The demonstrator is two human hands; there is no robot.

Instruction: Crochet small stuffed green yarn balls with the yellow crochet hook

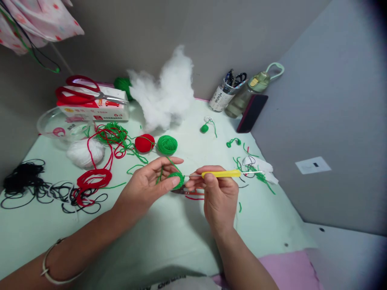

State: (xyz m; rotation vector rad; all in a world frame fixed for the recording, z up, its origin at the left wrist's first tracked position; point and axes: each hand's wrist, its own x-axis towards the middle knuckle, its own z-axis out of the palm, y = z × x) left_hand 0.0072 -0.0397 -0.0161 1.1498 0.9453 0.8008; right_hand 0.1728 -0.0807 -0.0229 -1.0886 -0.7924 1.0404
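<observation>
My left hand (151,179) pinches a small round green crochet piece (179,179) between thumb and fingers. A strand of green yarn runs up over its fingers toward the green yarn ball (167,145). My right hand (219,193) grips a crochet hook (222,174) by its yellow handle, held level. The hook's thin metal end points left and meets the edge of the green piece. Whether the tip is inside a stitch is too small to tell. Just beyond the hands sits a red yarn ball (144,143). Under them lies a partly hidden orange-and-dark tool (189,191).
White stuffing (166,92) is heaped at the back. Red-handled scissors (87,92) lie on a box (99,108) at left, near tangled yarn and a white ball (85,153). A pen cup (222,96), bottle (242,98) and phone (252,113) stand back right. Yarn scraps (256,171) lie right.
</observation>
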